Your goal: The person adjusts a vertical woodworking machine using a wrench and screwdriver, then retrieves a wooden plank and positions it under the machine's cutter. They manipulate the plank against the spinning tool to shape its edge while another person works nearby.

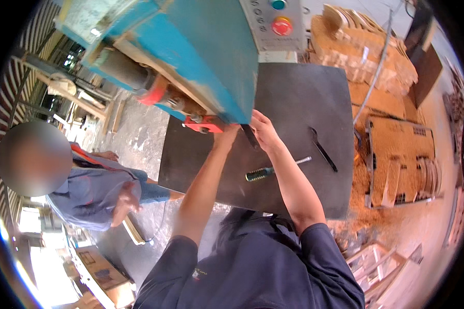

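Note:
Both my hands are at the lower end of a blue machine head (211, 62), over a dark table (304, 92). My left hand (228, 133) reaches in beside a red guard piece (203, 124), which with the machine hides its fingers. At the blue edge, my right hand (264, 133) has its fingers bent and pressed together; what they hold is hidden. A flat black bar (250, 137) sticks out between the two hands. Under my right forearm lies a screwdriver (260, 174) with a dark green handle. Farther right rests a black wrench (324, 150).
A control panel (278, 36) with a red button and a green one stands behind the table. At the left a person (95, 190) stands close to the table. Sawdust and cut wooden pieces (366, 56) lie at the right, beside a sawdust-covered pallet (402, 149).

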Tool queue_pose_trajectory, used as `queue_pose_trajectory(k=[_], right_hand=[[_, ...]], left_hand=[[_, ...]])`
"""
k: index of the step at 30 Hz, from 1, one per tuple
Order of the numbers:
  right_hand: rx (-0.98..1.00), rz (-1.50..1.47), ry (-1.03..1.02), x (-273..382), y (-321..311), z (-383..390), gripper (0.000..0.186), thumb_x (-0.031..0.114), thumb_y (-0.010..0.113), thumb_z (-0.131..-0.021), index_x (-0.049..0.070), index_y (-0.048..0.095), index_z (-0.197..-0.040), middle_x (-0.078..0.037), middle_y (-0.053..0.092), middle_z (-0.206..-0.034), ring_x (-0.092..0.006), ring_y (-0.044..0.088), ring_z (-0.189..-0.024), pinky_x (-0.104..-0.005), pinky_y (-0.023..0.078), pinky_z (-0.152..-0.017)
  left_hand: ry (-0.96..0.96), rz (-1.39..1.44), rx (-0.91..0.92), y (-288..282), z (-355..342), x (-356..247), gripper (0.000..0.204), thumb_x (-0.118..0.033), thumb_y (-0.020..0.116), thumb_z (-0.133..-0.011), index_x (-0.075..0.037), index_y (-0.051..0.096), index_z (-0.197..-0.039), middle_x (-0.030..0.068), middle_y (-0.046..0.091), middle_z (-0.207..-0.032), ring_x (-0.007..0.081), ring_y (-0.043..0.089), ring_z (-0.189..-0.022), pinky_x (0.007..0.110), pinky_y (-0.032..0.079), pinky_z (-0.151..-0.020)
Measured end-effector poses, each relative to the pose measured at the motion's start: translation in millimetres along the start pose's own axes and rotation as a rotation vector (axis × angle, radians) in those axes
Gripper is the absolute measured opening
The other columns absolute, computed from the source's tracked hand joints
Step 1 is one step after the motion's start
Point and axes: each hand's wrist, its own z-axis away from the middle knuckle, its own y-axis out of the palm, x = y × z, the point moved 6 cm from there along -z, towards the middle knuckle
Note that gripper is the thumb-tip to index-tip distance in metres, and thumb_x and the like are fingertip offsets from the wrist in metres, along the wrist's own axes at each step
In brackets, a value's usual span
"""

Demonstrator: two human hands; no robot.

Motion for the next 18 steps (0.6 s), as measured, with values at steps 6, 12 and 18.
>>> queue_pose_trajectory(k=[6,12,18], right_hand=[[-0.001,-0.159,0.167,-30.9,12.6,-40.6,0.027,0.013,0.057,-0.099,-0.001,0.057,-0.122,-0.009,0.066,-0.112,-0.023,0.066,-0.096,-0.0374,0.058,-0.08],[0.263,-0.746,0.25,-47.5,-62.8,-25.4,0.054,0.023,0.053,-0.099,0.001,0.035,-0.146,-0.019,0.042,-0.147,-0.031,0.046,-0.133,-0.0449,0.044,-0.108],[0.155,-0.481,0.252,-53.7,-22.4,-10.0,0.056,0.025,0.053,-0.099,0.002,0.035,-0.147,-0.018,0.042,-0.149,-0.0322,0.042,-0.135,-0.0482,0.037,-0.113]], left_hand=[[0.686,-0.49,-0.235,-34.5,9.1,-56.8,0.04,-0.016,0.067,-0.088,-0.006,0.057,-0.125,0.0129,0.063,-0.116,0.0323,0.06,-0.109,0.048,0.049,-0.093],[0.522,-0.131,-0.255,29.1,6.1,22.3,0.028,-0.028,0.077,-0.067,-0.006,0.062,-0.078,0.0171,0.065,-0.083,0.0339,0.066,-0.081,0.043,0.052,-0.068],[0.072,0.176,-0.208,-27.1,-35.3,71.7,0.028,-0.025,0.078,-0.072,-0.006,0.069,-0.09,0.0103,0.069,-0.077,0.0258,0.07,-0.077,0.043,0.056,-0.07]])
